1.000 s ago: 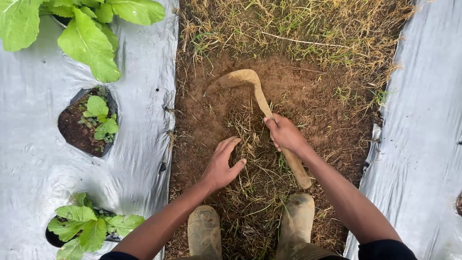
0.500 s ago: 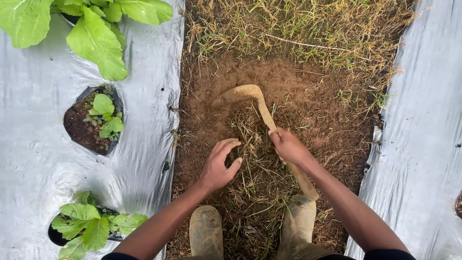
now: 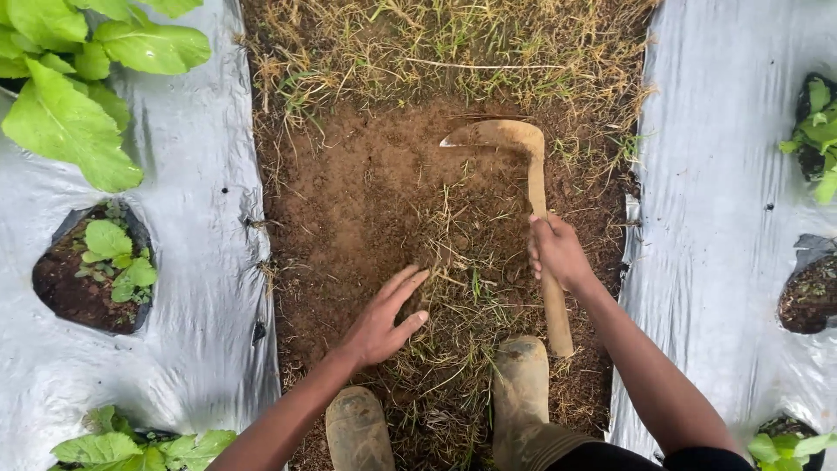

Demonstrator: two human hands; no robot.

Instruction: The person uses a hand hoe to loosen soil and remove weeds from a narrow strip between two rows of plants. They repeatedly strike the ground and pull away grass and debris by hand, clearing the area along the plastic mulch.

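Two bare hands work low over a strip of brown soil point(image 3: 366, 201) between two sheets of silvery plastic mulch point(image 3: 200, 262). The right hand point(image 3: 558, 251) has its grip clenched around the wooden handle of a curved sickle point(image 3: 534, 174), partway along it; the hooked blade points left and lies on the dirt at the far edge of the scraped patch, near the standing dry grass point(image 3: 436, 44). The left hand point(image 3: 382, 318) is released, fingers stretched and pressed flat on a heap of loose cut grass point(image 3: 462, 296) that lies between the two hands, just ahead of the person's two muddy boots point(image 3: 521, 384). On the left sheet, holes in the plastic hold leafy green plants point(image 3: 65, 105), one small seedling point(image 3: 118, 257) sitting in dark earth. More green leaves point(image 3: 815, 122) show in holes on the right sheet, well apart from the sickle.
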